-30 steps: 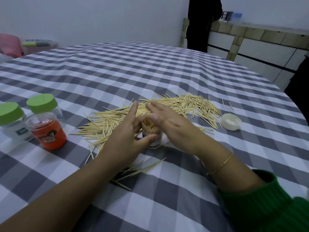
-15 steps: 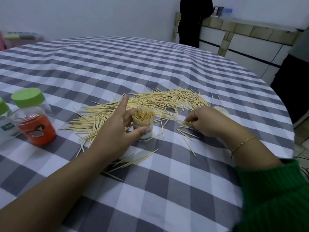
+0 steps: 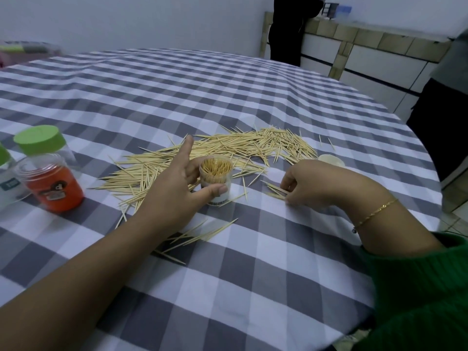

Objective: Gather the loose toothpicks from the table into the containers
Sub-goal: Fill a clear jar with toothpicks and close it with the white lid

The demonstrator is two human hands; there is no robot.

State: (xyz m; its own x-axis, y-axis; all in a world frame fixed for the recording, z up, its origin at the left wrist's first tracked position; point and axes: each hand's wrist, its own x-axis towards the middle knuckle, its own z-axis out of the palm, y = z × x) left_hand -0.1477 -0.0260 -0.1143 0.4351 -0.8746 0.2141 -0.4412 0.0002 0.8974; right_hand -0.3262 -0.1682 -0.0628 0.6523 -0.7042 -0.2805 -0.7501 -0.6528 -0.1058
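Your round table (image 3: 253, 287) is wearing a grey-white checked cloth. Sitting on it: toothpick pile (image 3: 228, 150), upright clear container (image 3: 217, 181), white cap (image 3: 331, 159), orange jar (image 3: 52, 183), green-lidded bottle (image 3: 41, 143).

One head-worn wide-angle camera is looking forward and down from close above, the checked surface (image 3: 253, 97) filling most of the frame.

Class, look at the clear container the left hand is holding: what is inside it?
The clear container holds toothpicks standing upright, tips showing at its open top. The left hand covers part of its side, hiding how far down they reach.
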